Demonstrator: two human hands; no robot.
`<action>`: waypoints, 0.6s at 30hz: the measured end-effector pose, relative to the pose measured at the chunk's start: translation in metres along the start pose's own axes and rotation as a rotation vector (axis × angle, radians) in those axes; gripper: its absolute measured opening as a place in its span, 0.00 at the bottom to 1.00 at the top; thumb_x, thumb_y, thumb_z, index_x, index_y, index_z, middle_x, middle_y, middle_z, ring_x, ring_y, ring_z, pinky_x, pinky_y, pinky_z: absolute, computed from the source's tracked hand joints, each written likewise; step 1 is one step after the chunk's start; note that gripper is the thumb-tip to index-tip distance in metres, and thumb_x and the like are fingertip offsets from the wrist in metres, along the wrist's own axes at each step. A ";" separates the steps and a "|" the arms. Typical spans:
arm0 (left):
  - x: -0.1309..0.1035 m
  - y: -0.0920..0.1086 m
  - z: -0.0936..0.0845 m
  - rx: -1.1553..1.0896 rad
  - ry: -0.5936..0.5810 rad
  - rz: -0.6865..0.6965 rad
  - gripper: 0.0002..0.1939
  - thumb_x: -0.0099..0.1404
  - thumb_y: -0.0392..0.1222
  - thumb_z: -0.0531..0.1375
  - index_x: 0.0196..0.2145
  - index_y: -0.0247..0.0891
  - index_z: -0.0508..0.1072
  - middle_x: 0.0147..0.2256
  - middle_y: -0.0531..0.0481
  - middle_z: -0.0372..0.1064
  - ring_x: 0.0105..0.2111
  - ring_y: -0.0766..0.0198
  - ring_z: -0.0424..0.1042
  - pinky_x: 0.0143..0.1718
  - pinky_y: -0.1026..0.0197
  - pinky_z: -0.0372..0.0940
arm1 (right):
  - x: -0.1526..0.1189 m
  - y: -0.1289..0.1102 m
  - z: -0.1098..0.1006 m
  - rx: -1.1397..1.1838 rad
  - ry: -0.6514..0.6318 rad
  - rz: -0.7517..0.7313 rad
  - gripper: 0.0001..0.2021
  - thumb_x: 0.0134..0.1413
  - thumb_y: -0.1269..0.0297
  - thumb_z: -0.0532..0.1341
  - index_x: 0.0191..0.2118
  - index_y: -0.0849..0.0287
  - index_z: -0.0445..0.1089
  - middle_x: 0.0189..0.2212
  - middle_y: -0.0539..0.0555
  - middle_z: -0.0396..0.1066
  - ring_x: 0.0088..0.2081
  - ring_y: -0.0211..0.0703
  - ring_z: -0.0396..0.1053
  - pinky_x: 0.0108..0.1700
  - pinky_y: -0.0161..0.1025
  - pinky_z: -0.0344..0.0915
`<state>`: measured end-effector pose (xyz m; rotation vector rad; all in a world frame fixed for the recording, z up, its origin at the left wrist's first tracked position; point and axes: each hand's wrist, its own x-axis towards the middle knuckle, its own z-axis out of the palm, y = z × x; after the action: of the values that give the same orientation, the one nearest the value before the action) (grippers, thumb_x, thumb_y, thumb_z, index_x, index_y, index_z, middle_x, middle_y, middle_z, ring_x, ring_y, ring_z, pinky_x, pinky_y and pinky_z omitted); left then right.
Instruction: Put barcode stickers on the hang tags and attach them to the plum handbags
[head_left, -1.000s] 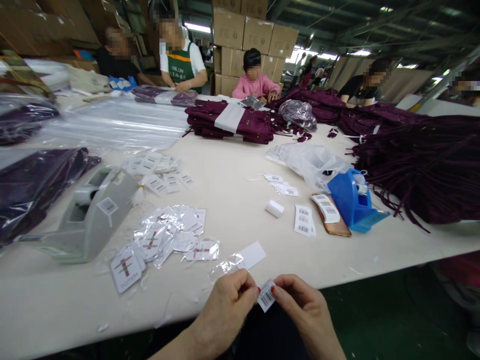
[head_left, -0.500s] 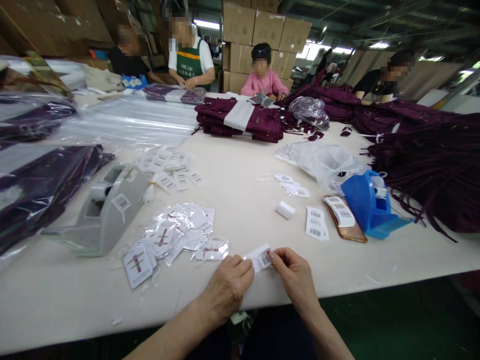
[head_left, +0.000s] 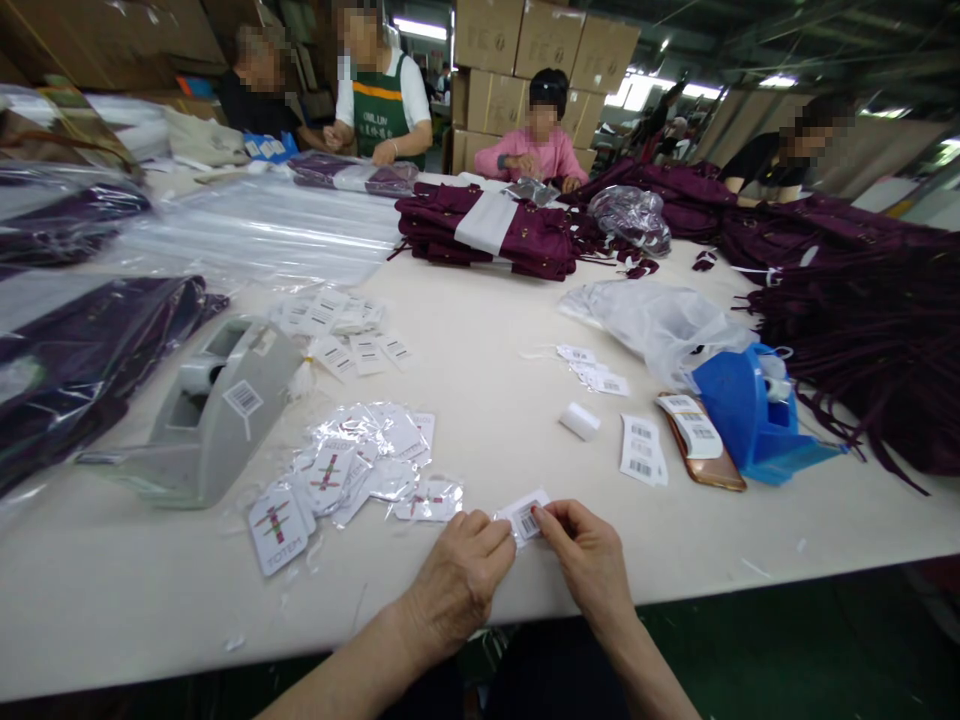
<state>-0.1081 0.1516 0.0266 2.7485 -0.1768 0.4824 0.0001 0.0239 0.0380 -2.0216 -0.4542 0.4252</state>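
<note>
On a pale table [head_left: 480, 370], lower centre, a barcoded card [head_left: 526, 522] slants up rightward between left hand [head_left: 459, 578], fingers bunched, grip unclear, and right hand [head_left: 591, 558], pinching its edge.

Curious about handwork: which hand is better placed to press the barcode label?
Probably the right hand: its fingers are at the label; the left hand is at the left end of the card.

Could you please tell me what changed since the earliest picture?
The barcode sticker moved forward onto the white card. The left hand released the sticker and rests at the card's left end; the right hand still touches the sticker. The phone stayed put.
</note>
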 end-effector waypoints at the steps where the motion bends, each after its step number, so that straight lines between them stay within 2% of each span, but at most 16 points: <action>1: 0.000 0.000 0.000 0.005 -0.001 -0.001 0.13 0.64 0.31 0.44 0.36 0.34 0.68 0.34 0.45 0.66 0.30 0.59 0.58 0.30 0.56 0.61 | 0.000 0.000 0.000 -0.005 0.002 -0.004 0.16 0.48 0.51 0.57 0.24 0.58 0.68 0.19 0.49 0.68 0.23 0.39 0.64 0.27 0.34 0.59; 5: 0.001 0.001 0.000 0.028 -0.010 -0.004 0.13 0.64 0.31 0.44 0.38 0.34 0.67 0.34 0.45 0.66 0.30 0.59 0.59 0.29 0.56 0.60 | -0.001 0.000 0.001 -0.023 0.008 -0.016 0.16 0.48 0.50 0.57 0.24 0.58 0.69 0.19 0.50 0.69 0.23 0.39 0.64 0.27 0.34 0.60; 11: 0.002 0.003 -0.004 0.106 -0.106 0.019 0.16 0.63 0.32 0.48 0.49 0.28 0.61 0.37 0.42 0.66 0.33 0.57 0.61 0.31 0.54 0.61 | -0.002 -0.001 0.001 -0.090 0.008 -0.021 0.16 0.49 0.49 0.56 0.24 0.57 0.68 0.20 0.50 0.70 0.23 0.39 0.65 0.27 0.34 0.60; 15: 0.004 0.006 -0.006 0.155 -0.197 0.012 0.19 0.60 0.30 0.50 0.50 0.28 0.61 0.40 0.41 0.66 0.34 0.56 0.62 0.32 0.54 0.60 | -0.003 -0.002 0.002 -0.181 0.032 -0.054 0.17 0.50 0.49 0.54 0.24 0.57 0.68 0.19 0.49 0.70 0.22 0.39 0.65 0.26 0.33 0.60; 18: 0.005 0.007 -0.005 0.189 -0.221 0.006 0.20 0.59 0.29 0.50 0.50 0.27 0.61 0.41 0.39 0.65 0.35 0.55 0.62 0.33 0.53 0.60 | -0.005 -0.003 0.004 -0.287 0.071 -0.091 0.16 0.52 0.52 0.53 0.24 0.56 0.68 0.19 0.50 0.70 0.22 0.39 0.66 0.26 0.33 0.59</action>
<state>-0.1063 0.1471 0.0351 2.9844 -0.2030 0.2043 -0.0066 0.0264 0.0395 -2.2733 -0.5870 0.2416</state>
